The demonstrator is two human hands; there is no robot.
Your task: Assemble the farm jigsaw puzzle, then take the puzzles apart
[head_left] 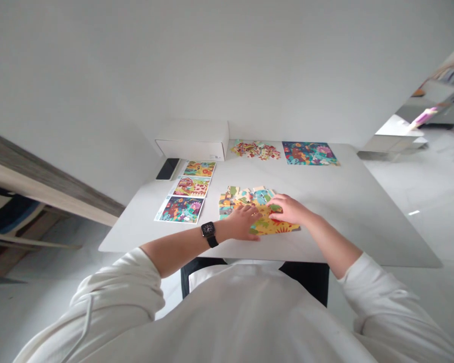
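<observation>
A partly joined yellow puzzle [276, 228] lies near the table's front edge, with loose pieces [233, 191] along its far and left sides. My left hand [244, 222] rests over the puzzle's left part, palm down and fingers spread, a black watch on its wrist. On the puzzle's right part is my right hand [286, 208], its fingers bent and its fingertips touching the surface; whether a piece is between them is too small to tell. Both hands hide part of the picture beneath.
The white table [336, 201] also bears picture sheets [191, 186] on the left, a dark phone [168, 169], a white box [196, 146], a heap of red and green pieces [256, 149] and a blue puzzle [310, 153] near the wall.
</observation>
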